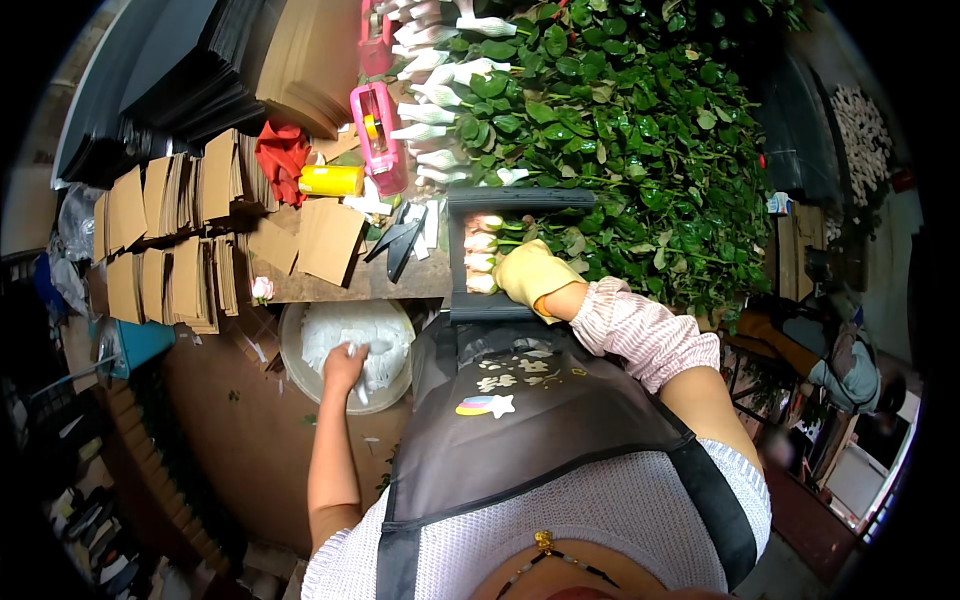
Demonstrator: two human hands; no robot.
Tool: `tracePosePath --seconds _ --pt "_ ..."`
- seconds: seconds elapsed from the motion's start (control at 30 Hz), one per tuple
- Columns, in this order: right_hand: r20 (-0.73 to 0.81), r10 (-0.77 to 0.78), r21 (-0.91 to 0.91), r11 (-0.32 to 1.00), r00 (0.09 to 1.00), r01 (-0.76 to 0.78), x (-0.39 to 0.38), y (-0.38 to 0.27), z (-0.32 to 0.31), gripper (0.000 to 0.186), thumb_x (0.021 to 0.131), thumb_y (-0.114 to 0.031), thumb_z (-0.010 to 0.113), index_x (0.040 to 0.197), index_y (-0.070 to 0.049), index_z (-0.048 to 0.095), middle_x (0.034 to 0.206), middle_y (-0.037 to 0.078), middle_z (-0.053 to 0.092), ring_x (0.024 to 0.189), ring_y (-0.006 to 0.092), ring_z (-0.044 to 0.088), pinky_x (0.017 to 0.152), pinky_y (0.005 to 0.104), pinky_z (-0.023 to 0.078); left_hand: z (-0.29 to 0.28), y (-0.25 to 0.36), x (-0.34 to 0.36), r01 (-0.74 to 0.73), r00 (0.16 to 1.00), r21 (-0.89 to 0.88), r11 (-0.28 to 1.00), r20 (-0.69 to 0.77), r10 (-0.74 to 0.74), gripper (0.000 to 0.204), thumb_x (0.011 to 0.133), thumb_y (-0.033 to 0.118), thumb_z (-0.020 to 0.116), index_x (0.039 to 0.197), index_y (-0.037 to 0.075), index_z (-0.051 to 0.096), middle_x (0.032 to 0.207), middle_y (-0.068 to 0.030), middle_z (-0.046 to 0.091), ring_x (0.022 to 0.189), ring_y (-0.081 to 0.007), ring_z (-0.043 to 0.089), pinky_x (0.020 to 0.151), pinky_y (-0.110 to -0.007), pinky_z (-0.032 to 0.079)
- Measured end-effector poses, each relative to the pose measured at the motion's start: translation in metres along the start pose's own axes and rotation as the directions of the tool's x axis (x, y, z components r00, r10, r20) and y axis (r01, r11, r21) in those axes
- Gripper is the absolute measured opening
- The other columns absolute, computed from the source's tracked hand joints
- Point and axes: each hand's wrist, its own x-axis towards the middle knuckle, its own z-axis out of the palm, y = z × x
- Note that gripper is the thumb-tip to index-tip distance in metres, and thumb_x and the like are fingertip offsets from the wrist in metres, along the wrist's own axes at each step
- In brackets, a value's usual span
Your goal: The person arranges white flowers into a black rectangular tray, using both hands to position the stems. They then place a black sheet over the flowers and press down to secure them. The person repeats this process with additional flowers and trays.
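Observation:
My left hand (345, 368) is down in a round pale tub (290, 350) filled with white foam net sleeves (385, 358). Its fingers are pinched together on one of the sleeves. A yellow glove covers my right hand (537, 277), which curls over the stems just beside several pale pink roses (481, 243). Those rose heads lie in a row inside a dark open-sided holder (520, 197) at the bench's front edge; the glove hides part of the stems and my fingertips.
Leafy rose stems (620, 130) with white-netted heads (428, 112) pile up beyond the holder. Left of them lie a pink tape dispenser (378, 140), black scissors (400, 240), a yellow roll (331, 181), a red cloth (283, 160) and stacked cardboard pieces (185, 195). A loose pink rose (262, 289) lies near the tub.

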Motion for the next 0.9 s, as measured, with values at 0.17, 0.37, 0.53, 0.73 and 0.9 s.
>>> tracePosePath --seconds 0.17,0.37,0.53,0.73,0.9 --pt "0.197 -0.150 -0.099 0.980 0.969 0.172 0.006 0.002 -0.018 0.027 0.084 -0.005 0.066 0.110 -0.001 0.074 0.111 0.018 0.074 0.101 0.0362 0.072 0.083 0.0444 0.058 -0.001 0.037 0.012 -0.422 0.889 0.278 0.863 -0.058 0.454 0.040 0.090 0.039 0.072 0.105 0.002 0.067 0.102 -0.0160 0.072 0.092 -0.0366 0.066 0.083 -0.042 0.052" --pt "0.212 0.085 0.210 0.969 0.974 -0.130 0.013 0.004 -0.017 0.031 0.086 -0.012 0.065 0.114 -0.002 0.072 0.112 0.023 0.072 0.106 0.0423 0.069 0.091 0.0447 0.055 0.048 0.221 0.050 -0.586 0.776 -0.358 0.727 0.010 0.631 0.112 0.061 0.042 0.096 0.140 -0.003 0.029 0.138 -0.0240 0.036 0.134 -0.0385 0.036 0.114 -0.044 0.033" --pt "-0.329 0.084 0.377 0.925 0.940 0.049 -0.034 0.023 0.001 0.030 0.092 -0.030 0.063 0.111 -0.008 0.069 0.095 0.017 0.073 0.088 0.0367 0.071 0.081 0.0483 0.055 0.065 0.215 0.066 -0.692 0.695 -0.204 0.692 0.070 0.715 0.122 0.057 0.048 0.096 0.144 0.001 0.025 0.147 -0.0274 0.023 0.143 -0.0439 0.019 0.120 -0.050 0.023" --pt "-0.255 0.199 0.473 0.879 0.946 -0.057 0.023 0.018 0.032 0.042 0.092 -0.039 0.062 0.118 -0.007 0.070 0.102 0.015 0.075 0.091 0.0318 0.072 0.086 0.0419 0.055 0.061 0.215 0.066 -0.701 0.696 -0.124 0.703 0.095 0.711 0.120 0.059 0.048 0.095 0.148 0.009 0.025 0.153 -0.0363 0.012 0.146 -0.0520 0.010 0.120 -0.054 0.021" --pt "-0.088 0.441 0.830 0.528 0.893 -0.179 0.076 0.021 0.078 0.039 0.091 -0.033 0.066 0.120 -0.008 0.069 0.103 0.014 0.075 0.091 0.0309 0.072 0.088 0.0380 0.055 0.061 0.221 0.084 -0.626 0.748 -0.237 0.743 0.089 0.658 0.101 0.063 0.050 0.092 0.143 0.012 0.042 0.151 -0.0350 0.021 0.145 -0.0499 0.017 0.119 -0.053 0.023"
